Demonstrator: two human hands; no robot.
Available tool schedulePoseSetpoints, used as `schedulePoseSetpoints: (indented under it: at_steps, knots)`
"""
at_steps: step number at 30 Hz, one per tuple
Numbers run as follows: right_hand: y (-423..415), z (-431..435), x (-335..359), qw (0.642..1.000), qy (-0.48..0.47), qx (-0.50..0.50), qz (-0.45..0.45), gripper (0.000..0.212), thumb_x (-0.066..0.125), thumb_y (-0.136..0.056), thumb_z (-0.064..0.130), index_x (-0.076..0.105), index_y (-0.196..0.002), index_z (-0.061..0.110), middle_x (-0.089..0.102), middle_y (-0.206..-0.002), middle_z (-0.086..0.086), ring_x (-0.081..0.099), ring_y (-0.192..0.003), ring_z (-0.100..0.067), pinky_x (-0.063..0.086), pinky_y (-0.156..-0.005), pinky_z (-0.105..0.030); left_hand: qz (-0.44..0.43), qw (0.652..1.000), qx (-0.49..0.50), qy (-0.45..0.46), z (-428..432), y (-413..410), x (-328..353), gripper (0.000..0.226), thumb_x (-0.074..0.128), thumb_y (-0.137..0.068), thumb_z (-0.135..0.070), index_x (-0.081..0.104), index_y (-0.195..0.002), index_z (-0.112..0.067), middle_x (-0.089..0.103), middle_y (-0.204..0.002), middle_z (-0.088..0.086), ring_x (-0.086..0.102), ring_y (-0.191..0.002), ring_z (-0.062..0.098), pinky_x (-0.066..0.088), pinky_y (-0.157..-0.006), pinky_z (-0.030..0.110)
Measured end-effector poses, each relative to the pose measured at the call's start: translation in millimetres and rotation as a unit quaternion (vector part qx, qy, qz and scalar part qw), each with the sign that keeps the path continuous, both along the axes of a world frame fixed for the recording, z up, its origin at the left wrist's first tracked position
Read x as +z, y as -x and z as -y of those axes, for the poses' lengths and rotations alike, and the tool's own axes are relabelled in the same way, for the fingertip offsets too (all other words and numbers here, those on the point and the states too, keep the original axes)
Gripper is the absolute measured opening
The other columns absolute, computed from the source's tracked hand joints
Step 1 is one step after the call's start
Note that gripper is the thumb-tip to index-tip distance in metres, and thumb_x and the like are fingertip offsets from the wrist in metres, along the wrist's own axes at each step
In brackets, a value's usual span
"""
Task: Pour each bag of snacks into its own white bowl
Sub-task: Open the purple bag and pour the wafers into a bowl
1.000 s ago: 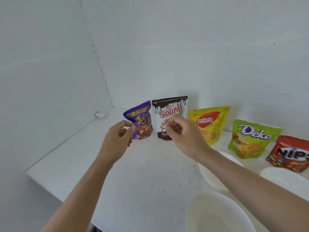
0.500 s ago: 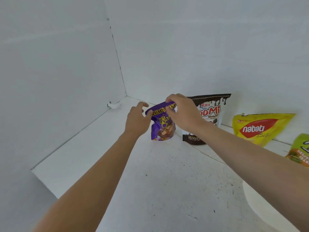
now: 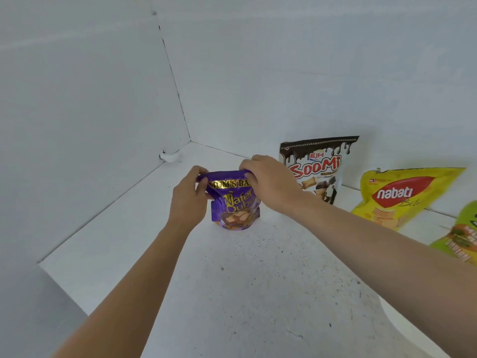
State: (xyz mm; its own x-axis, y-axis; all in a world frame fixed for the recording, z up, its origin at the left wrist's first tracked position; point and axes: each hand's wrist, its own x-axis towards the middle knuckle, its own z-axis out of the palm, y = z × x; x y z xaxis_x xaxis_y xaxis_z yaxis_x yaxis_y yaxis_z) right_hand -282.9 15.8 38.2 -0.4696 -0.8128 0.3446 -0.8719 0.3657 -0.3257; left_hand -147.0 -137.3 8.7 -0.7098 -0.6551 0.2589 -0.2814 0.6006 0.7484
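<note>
The left hand and right hand have now both reached the purple bag, fingers clamped on its top corners while it stands on the tabletop just beside the Soomi bag. Tearing it open looks next; nothing is poured.

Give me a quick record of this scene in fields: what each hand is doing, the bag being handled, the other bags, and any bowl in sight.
Left hand: pinches the top left corner of the purple Wafer Cubes bag
Right hand: grips the same bag's top right corner
Bag state: stands on the white table; whether it is open cannot be told
Other bags: Soomi bag, yellow Nabati bag, green bag cut off at the right edge, all along the back wall
White bowl: only a sliver shows, lower right
</note>
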Motion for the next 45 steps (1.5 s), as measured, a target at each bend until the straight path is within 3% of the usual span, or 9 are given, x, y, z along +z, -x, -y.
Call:
schedulePoseSetpoints:
  at_steps: [6,11,16,21,27,31,38,45]
  knots:
    - [-35.5,-39.1,-0.6,0.998,0.036,0.013,0.04,0.021,0.051,-0.102,0.019,0.068,-0.115,0.014,0.066,-0.102,-0.002,0.053,-0.09,-0.012,0.035,-0.064,-0.022,-0.01,0.999,-0.027,-0.022,-30.5,-41.3,12.0,0.014,0.043,-0.107,-0.011,0.054,-0.106,-0.019,0.063,-0.096,-0.016,0.07,-0.069,0.0,0.048,-0.06,0.005]
    - [-63.2,-84.4,3.8,0.997,0.052,0.012,0.049,0.018,0.055,-0.101,0.018,0.068,-0.113,0.016,0.068,-0.1,0.0,0.06,-0.091,-0.016,0.05,-0.071,-0.032,0.0,0.997,-0.066,-0.035,-64.4,-72.5,17.2,0.012,0.044,-0.107,-0.016,0.056,-0.107,-0.017,0.067,-0.097,-0.01,0.072,-0.07,0.005,0.048,-0.062,0.007]
    - [-90.8,-132.9,0.7,0.997,0.059,0.038,0.039,0.008,0.06,-0.098,0.017,0.057,-0.105,0.02,0.066,-0.09,0.006,0.057,-0.082,-0.01,0.042,-0.061,-0.022,0.021,0.994,-0.103,-0.018,-110.5,-103.5,16.1,0.008,0.05,-0.105,-0.024,0.057,-0.103,-0.024,0.068,-0.09,-0.009,0.067,-0.068,0.009,0.047,-0.059,0.011]
    - [-105.4,-163.1,-7.2,0.995,0.072,0.067,0.032,0.008,0.06,-0.097,0.014,0.058,-0.101,0.021,0.064,-0.089,0.004,0.055,-0.084,-0.015,0.05,-0.065,-0.035,0.04,0.993,-0.108,0.026,-142.4,-116.1,9.0,0.012,0.051,-0.104,-0.032,0.059,-0.099,-0.039,0.063,-0.093,-0.008,0.061,-0.087,0.004,0.049,-0.071,0.018]
    - [-109.7,-172.8,-7.4,0.992,0.103,0.072,0.004,0.012,0.06,-0.095,0.011,0.062,-0.106,0.018,0.063,-0.093,0.001,0.057,-0.082,-0.015,0.052,-0.065,-0.036,0.062,0.99,-0.103,0.077,-154.7,-110.1,23.0,0.02,0.052,-0.102,-0.04,0.067,-0.093,-0.028,0.064,-0.089,-0.003,0.059,-0.085,0.009,0.048,-0.073,0.026]
    - [-108.8,-172.8,-10.1,0.988,0.136,0.075,-0.024,0.014,0.062,-0.094,0.007,0.071,-0.104,0.01,0.07,-0.097,-0.003,0.064,-0.088,-0.021,0.055,-0.069,-0.036,0.094,0.988,-0.114,0.053,-156.4,-105.7,33.3,0.025,0.055,-0.101,-0.042,0.07,-0.092,-0.025,0.069,-0.09,-0.004,0.064,-0.086,0.012,0.051,-0.074,0.028]
    - [-108.4,-175.1,-10.7,0.982,0.162,0.084,-0.054,0.013,0.071,-0.088,0.005,0.076,-0.1,0.005,0.076,-0.098,-0.006,0.071,-0.088,-0.024,0.06,-0.07,-0.042,0.148,0.979,-0.141,0.006,-147.9,-103.9,45.5,0.034,0.055,-0.099,-0.049,0.066,-0.082,-0.021,0.073,-0.085,-0.008,0.067,-0.082,0.011,0.043,-0.06,0.017]
    - [-110.2,-174.0,-3.1,0.976,0.159,0.108,-0.1,0.009,0.081,-0.08,0.005,0.078,-0.089,0.005,0.078,-0.091,-0.007,0.074,-0.083,-0.021,0.062,-0.066,-0.035,0.169,0.967,-0.192,0.012,-137.9,-99.8,53.1,0.031,0.06,-0.095,-0.05,0.068,-0.086,-0.02,0.072,-0.093,-0.011,0.068,-0.091,0.01,0.055,-0.071,0.028]
